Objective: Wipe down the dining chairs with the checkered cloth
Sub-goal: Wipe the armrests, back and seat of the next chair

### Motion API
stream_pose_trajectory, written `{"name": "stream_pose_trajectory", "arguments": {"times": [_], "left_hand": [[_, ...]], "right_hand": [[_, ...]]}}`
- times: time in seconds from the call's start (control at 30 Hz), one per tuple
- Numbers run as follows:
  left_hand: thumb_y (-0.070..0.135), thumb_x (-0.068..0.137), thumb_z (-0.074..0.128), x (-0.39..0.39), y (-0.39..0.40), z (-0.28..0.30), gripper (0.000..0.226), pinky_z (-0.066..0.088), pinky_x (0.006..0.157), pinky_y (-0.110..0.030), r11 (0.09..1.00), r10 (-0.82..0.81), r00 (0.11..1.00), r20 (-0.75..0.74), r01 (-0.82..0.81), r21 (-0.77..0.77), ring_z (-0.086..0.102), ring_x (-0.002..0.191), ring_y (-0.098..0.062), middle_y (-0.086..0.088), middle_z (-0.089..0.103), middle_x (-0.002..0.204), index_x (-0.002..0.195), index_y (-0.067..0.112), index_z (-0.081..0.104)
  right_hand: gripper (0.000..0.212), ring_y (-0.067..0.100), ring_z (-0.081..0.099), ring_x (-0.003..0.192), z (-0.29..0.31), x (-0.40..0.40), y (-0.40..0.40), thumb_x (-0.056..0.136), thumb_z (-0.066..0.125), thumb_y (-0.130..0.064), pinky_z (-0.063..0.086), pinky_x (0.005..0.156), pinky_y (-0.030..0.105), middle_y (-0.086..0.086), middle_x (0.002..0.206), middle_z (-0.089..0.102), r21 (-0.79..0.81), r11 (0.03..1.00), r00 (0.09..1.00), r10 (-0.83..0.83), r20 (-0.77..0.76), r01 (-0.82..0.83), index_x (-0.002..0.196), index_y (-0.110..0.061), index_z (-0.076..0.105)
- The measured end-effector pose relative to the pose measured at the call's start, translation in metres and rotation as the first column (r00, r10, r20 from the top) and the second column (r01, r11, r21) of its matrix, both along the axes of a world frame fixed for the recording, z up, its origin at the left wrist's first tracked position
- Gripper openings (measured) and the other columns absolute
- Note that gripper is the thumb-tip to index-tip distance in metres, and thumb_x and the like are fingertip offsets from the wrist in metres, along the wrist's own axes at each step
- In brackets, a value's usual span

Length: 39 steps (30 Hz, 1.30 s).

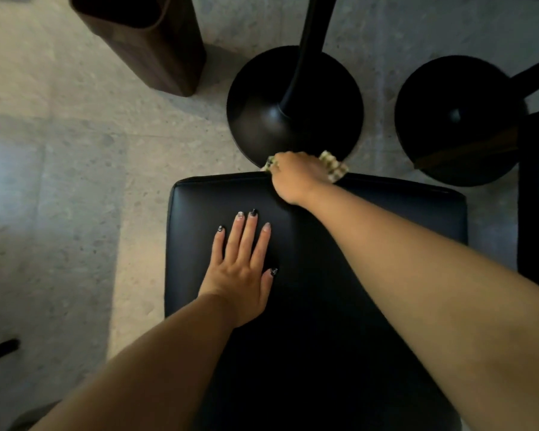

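Left hand (241, 269) flat on chair seat (371, 209); right hand (293, 174) holds checkered cloth (332, 164).

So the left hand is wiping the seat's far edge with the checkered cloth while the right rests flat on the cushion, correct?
Hands are swapped. The head view shows the right hand holding the checkered cloth at the far edge of the seat, while the left hand rests flat on the cushion.

We see the chair seat (371, 244) filling the lower centre, our left hand (241, 269) flat on it and our right hand (293, 175) on the cloth (333, 164) at its upper edge. Above stand two round bases (262, 113) (one centre, one right), a bin (156, 48) upper left.
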<state>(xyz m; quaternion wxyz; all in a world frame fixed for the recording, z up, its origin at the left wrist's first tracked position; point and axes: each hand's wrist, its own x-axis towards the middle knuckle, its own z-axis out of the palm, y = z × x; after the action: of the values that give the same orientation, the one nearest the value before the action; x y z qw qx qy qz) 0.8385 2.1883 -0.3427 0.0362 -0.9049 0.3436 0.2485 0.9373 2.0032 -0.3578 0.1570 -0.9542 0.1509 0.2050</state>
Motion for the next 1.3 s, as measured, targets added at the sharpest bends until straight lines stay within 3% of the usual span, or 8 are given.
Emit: {"name": "stream_pose_trajectory", "arguments": {"times": [0.13,0.27,0.5,0.73,0.83,0.97,1.07,1.3], "left_hand": [[0.062,0.094,0.034,0.030,0.014,0.012,0.098,-0.022,0.111,-0.046,0.959,-0.230,0.949,-0.217,0.259,0.116,-0.053,0.123,-0.029,-0.015,-0.047,0.147,0.137,0.018,-0.042],[0.059,0.088,0.056,0.073,0.046,0.023,0.114,-0.011,0.116,-0.045,0.764,-0.593,0.776,-0.215,0.627,0.155,-0.043,0.131,-0.032,-0.012,-0.050,0.141,0.144,0.021,-0.036],[0.045,0.086,0.067,0.082,0.053,0.015,0.109,-0.010,0.116,-0.035,0.798,-0.578,0.784,-0.229,0.601,0.043,-0.033,0.142,-0.021,-0.003,-0.031,0.158,0.153,0.028,-0.018],[0.026,0.098,0.055,0.074,0.137,0.023,0.050,0.033,0.116,-0.043,0.849,-0.457,0.890,-0.007,0.434,-0.301,0.024,0.147,-0.026,-0.008,0.035,0.156,0.145,0.012,0.046],[0.015,0.093,0.050,0.058,0.187,0.021,0.041,0.043,0.106,-0.051,0.886,-0.304,0.951,0.046,0.301,-0.352,0.043,0.137,-0.034,-0.015,0.052,0.142,0.131,0.004,0.061],[0.019,0.092,0.039,0.043,0.233,0.024,0.045,0.050,0.098,-0.053,0.946,-0.065,0.998,-0.012,0.058,-0.320,0.050,0.131,-0.035,-0.017,0.057,0.136,0.126,0.000,0.063],[0.020,0.094,0.037,0.040,0.246,0.024,0.046,0.050,0.097,-0.054,0.944,0.066,0.998,-0.022,-0.070,-0.324,0.052,0.129,-0.035,-0.018,0.059,0.133,0.126,-0.001,0.062],[0.019,0.095,0.039,0.047,0.238,0.024,0.044,0.049,0.099,-0.044,0.891,0.220,0.975,-0.019,-0.209,-0.402,0.051,0.132,-0.028,-0.011,0.059,0.136,0.131,0.003,0.059]], "right_hand": [[0.033,0.034,0.059,0.109,-0.001,0.005,0.000,0.096,0.038,-0.029,0.044,0.082,0.035,0.015,0.120,0.063,0.024,0.999,1.000,0.022,0.000,-0.022,0.111,-0.014,0.063],[0.033,0.036,0.059,0.108,-0.005,0.008,0.001,0.094,0.039,-0.028,0.043,0.079,0.035,0.016,0.118,0.063,-0.009,1.000,1.000,-0.003,-0.014,0.002,0.109,-0.012,0.064],[0.033,0.038,0.058,0.110,0.001,0.047,0.086,0.094,0.041,-0.026,0.043,0.081,0.032,0.019,0.120,0.062,0.146,0.974,0.984,0.178,0.000,-0.176,0.109,-0.009,0.066],[0.033,0.036,0.058,0.106,-0.006,0.072,0.151,0.092,0.041,-0.024,0.038,0.074,0.029,0.021,0.120,0.060,0.101,0.894,0.896,0.442,-0.050,-0.436,0.109,-0.007,0.064],[0.029,0.037,0.059,0.100,0.001,0.063,0.166,0.090,0.043,-0.022,0.036,0.071,0.030,0.019,0.117,0.062,-0.065,0.788,0.790,0.606,-0.094,-0.612,0.104,-0.009,0.065],[0.028,0.033,0.061,0.098,0.011,0.024,0.198,0.086,0.045,-0.015,0.033,0.069,0.030,0.012,0.112,0.067,-0.170,0.448,0.472,0.870,-0.145,-0.878,0.101,-0.013,0.068],[0.029,0.028,0.064,0.099,0.010,-0.028,0.218,0.087,0.045,-0.017,0.034,0.070,0.029,0.006,0.108,0.069,-0.122,0.244,0.256,0.962,-0.098,-0.962,0.103,-0.015,0.069],[0.031,0.027,0.055,0.111,0.014,-0.101,0.228,0.092,0.043,-0.021,0.038,0.099,0.037,0.004,0.118,0.062,0.126,0.040,0.039,0.999,-0.009,-0.991,0.117,-0.015,0.060]]}}
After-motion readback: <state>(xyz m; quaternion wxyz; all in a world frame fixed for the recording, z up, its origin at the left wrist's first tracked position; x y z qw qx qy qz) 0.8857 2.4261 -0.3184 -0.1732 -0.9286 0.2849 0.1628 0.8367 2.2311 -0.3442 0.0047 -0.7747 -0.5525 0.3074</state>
